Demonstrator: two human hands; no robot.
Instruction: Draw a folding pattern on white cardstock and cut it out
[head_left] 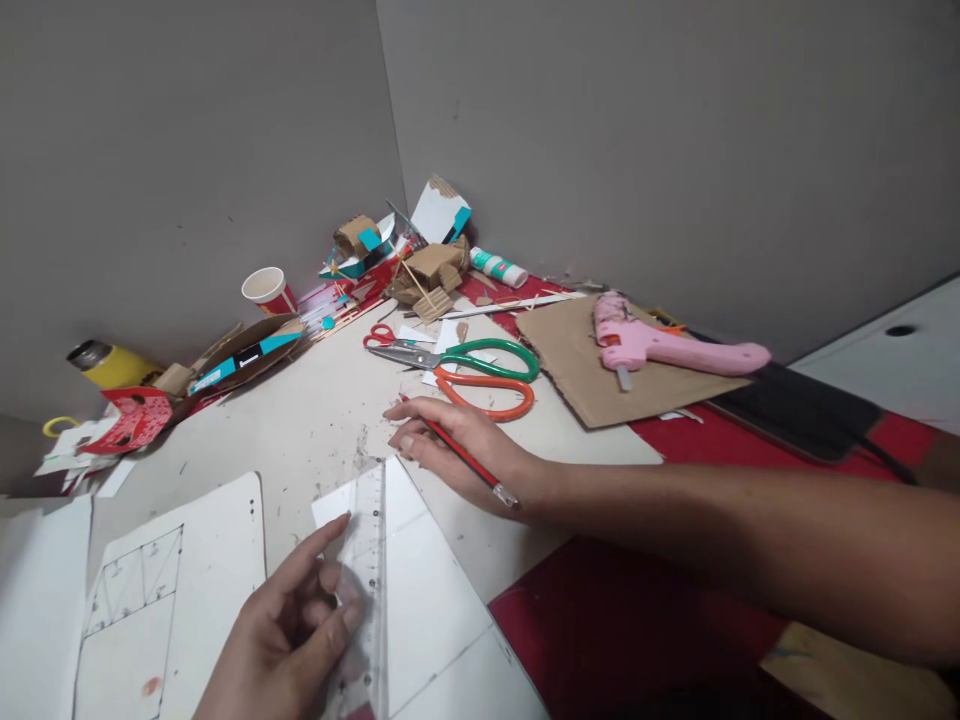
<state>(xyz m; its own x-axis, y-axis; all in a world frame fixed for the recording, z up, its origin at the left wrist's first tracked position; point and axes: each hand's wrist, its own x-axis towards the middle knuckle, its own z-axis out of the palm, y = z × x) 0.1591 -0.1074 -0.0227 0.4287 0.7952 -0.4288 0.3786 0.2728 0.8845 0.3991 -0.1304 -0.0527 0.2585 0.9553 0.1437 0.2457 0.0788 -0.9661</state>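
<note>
A clear plastic ruler (369, 570) lies along a white sheet (442, 620) that bears a few faint pencil lines. My left hand (289, 620) grips the ruler's left side, index finger stretched along it and thumb on its surface. In my right hand (457, 455) is a red and black pencil (472, 460), its end with the metal band pointing back toward the wrist. The fingers of that hand are bent near the ruler's far end, and the pencil's point is partly hidden by them. To the left lies an open notebook (217, 560) with a drawn line figure.
Green and orange handled scissors (439, 360) lie beyond my right hand. A pink glue gun (675, 345) rests on cardboard (559, 345). Cardboard pieces (435, 265), a glue bottle (499, 268) and a paper cup (268, 290) stand toward the corner walls. A yellow bottle (120, 365) lies at left.
</note>
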